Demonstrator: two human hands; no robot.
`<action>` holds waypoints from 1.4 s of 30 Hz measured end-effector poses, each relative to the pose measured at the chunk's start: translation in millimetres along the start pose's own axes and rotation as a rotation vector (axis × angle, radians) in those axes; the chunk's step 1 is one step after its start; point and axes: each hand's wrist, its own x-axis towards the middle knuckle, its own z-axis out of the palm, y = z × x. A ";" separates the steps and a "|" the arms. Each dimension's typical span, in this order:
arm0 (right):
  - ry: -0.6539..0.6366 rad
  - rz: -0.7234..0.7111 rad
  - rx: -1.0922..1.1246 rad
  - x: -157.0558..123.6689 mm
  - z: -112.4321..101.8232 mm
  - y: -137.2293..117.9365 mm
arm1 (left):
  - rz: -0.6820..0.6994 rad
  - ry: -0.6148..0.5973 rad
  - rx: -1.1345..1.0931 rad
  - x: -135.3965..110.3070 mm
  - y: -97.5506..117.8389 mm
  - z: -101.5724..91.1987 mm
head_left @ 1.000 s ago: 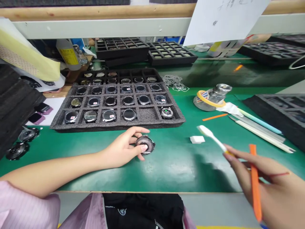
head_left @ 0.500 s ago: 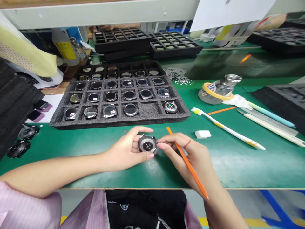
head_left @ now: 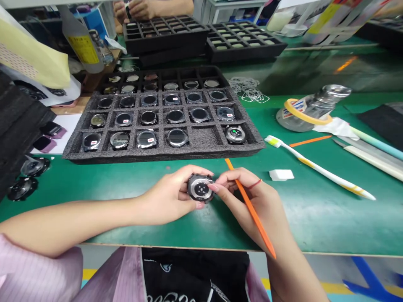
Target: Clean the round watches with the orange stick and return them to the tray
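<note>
My left hand point(head_left: 168, 195) grips a round smartwatch body point(head_left: 200, 188), its back facing up with a silver ring and dark centre. My right hand point(head_left: 248, 197) pinches the watch's right edge with its fingertips. That hand also holds an orange plastic pry stick point(head_left: 252, 209) along its fingers, with the tip pointing away past the thumb side. A white toothbrush point(head_left: 315, 166) and a white sponge block point(head_left: 281, 175) lie on the green mat point(head_left: 315, 222) to the right. Just ahead, a grey foam tray point(head_left: 163, 156) holds rows of watches, with one cell bare point(head_left: 202, 138).
Stacked black trays point(head_left: 165, 35) stand behind the foam tray, and a co-worker's hands point(head_left: 141, 8) work beyond them. On the right are a glass bottle with yellow tape point(head_left: 307, 109) and white elastic bands point(head_left: 248, 90). Black watch parts point(head_left: 22, 188) lie at left.
My right hand has come in from the right to the watch, and the toothbrush now lies on the mat. The watch has turned its back upward. The view has tilted downward.
</note>
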 end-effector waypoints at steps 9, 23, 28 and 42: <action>0.326 -0.184 -0.149 -21.8 -9.9 5.8 | -0.061 0.004 -0.084 -1.4 4.4 -2.3; 0.269 -0.183 -0.054 -30.1 -16.5 6.4 | 0.235 0.233 0.415 82.3 52.5 -23.5; 0.224 -0.195 -0.040 -30.3 -16.1 7.0 | 0.238 0.203 0.500 82.0 53.9 -26.5; 0.198 -0.233 0.004 -31.9 -8.7 22.8 | 0.441 0.343 0.937 80.4 66.0 -44.8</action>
